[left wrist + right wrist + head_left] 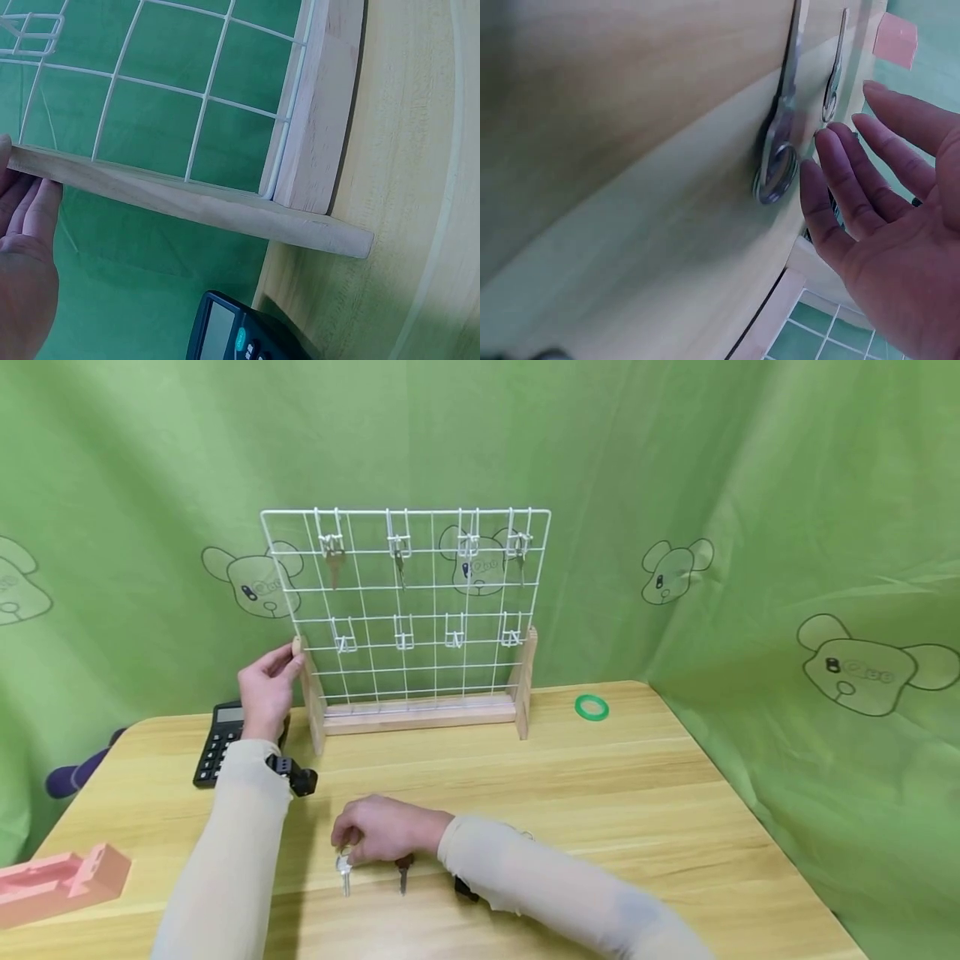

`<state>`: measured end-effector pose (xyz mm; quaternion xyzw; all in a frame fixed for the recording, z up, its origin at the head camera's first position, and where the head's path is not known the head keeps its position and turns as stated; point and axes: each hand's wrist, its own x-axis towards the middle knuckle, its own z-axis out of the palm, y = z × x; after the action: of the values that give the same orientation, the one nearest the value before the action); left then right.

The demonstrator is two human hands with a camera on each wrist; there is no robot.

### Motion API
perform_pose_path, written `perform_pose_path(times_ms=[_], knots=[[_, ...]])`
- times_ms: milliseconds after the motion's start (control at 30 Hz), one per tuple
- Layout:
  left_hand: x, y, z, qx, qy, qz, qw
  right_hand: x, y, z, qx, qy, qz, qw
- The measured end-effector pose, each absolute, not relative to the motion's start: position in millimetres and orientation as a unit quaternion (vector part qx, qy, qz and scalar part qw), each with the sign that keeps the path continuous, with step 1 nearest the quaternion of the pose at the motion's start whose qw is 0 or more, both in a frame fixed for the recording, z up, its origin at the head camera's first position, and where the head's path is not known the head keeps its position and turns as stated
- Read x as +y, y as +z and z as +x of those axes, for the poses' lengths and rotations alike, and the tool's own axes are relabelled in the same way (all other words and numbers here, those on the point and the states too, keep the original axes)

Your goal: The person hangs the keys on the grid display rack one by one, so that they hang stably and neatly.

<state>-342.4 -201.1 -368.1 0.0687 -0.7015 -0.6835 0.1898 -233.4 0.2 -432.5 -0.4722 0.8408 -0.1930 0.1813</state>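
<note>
A white wire grid rack [420, 602] stands in a wooden base [420, 718]. My left hand [267, 687] pinches the top of the base's left upright [311, 702], thumb on one side and fingers on the other in the left wrist view. Low over the table, my right hand [390, 828] has its fingers loosely spread, with nothing held. Its fingertips are right by the ring of a silver key [345, 875] lying on the table. A darker key [403, 877] with a ring lies just right of that, below the palm in the head view.
Keys [334, 567] hang from hooks on the rack's upper row; lower hooks [405, 637] bear none. A black calculator [217, 747] lies behind the left forearm. A pink holder [63, 885] sits at the left edge, a green ring [592, 707] at the back right.
</note>
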Motion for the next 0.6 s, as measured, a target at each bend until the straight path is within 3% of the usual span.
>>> perform_pose_path(times_ms=[600], knots=[[-201.0,-367.2,-340.3,-0.694,-0.693,0.077,0.182,-12.8,-438.5,-233.2,0.844,-0.102,-0.507,0.139]])
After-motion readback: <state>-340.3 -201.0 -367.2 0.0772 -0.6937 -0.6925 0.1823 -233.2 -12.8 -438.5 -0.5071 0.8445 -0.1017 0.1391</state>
